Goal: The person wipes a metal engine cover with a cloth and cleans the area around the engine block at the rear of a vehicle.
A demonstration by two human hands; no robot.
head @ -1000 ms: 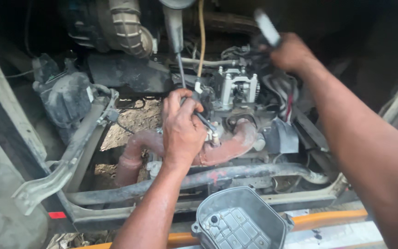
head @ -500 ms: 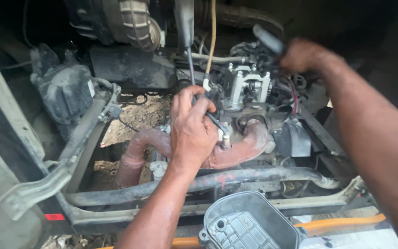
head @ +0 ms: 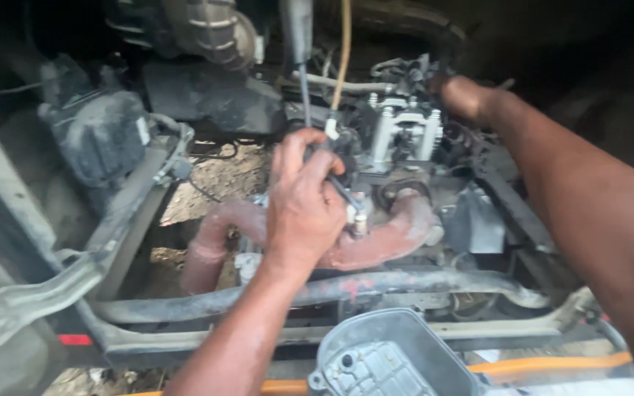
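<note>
Engine bay seen from above, both hands at work. The left hand (head: 306, 202) reaches in from the near edge and curls its fingers around a thin dark tool (head: 343, 192) — gripped close to the tip, which sits just under the fingers beside a small pale fitting (head: 359, 224); a grip this short suits a cramped spot where fine control matters more than leverage. Directly beyond this hand stands the exposed pale-metal valve gear (head: 403, 132), uncovered so that its parts can be reached. Beneath the palm runs a rust-red curved pipe (head: 398, 235), and nearer still a dark hose (head: 346, 286) crosses the bay.

The right hand (head: 460, 95) stretches in from the far right, its arm spanning the frame; it rests against the far side of the valve gear, apparently as a brace, but blur and shadow hide the fingers, so whether they are spread or closed on anything cannot be told.

A grey cast cover (head: 387, 359) lies at the near edge, below the left forearm, set aside within easy reach. A yellowish cable (head: 343, 55) hangs down just beyond the left fingertips.
</note>
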